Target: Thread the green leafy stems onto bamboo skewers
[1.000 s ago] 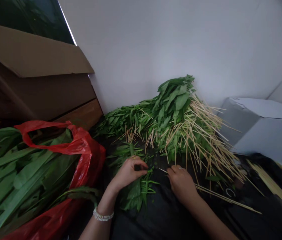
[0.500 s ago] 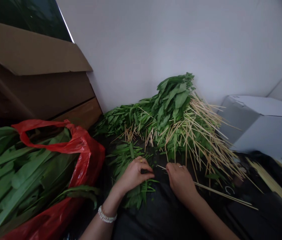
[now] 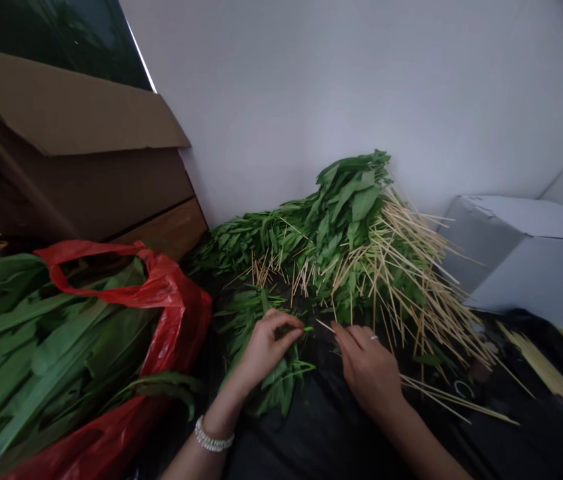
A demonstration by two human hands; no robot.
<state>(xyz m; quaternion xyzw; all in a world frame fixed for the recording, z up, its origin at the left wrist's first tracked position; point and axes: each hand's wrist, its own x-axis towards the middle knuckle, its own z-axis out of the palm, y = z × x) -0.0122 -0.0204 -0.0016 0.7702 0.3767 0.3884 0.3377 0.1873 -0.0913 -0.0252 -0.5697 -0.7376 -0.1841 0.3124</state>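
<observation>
My left hand [image 3: 272,340] pinches a green stem [image 3: 308,329] between thumb and forefinger, over a small heap of loose leaves [image 3: 246,320]. To its right my right hand [image 3: 368,363] is closed on a thin wooden stick [image 3: 325,325], whose tip points left at the stem without touching it. More sticks [image 3: 456,395] extend from beneath my right hand toward the right. Behind both hands lies a big pile of leaves [image 3: 346,193] on sticks, with many stick ends [image 3: 426,287] fanning out to the right.
A red plastic bag [image 3: 174,300] full of long green leaves [image 3: 56,347] stands at the left, before a cardboard box [image 3: 86,120]. A white box [image 3: 541,260] is at the right, with a bundle of pale sticks [image 3: 551,373] before it. Black sheeting [image 3: 311,427] covers the surface.
My left hand has closed in a pinch, with a green stem end now showing at its fingertips. The stick in my right hand shows longer, and that hand has shifted slightly right.
</observation>
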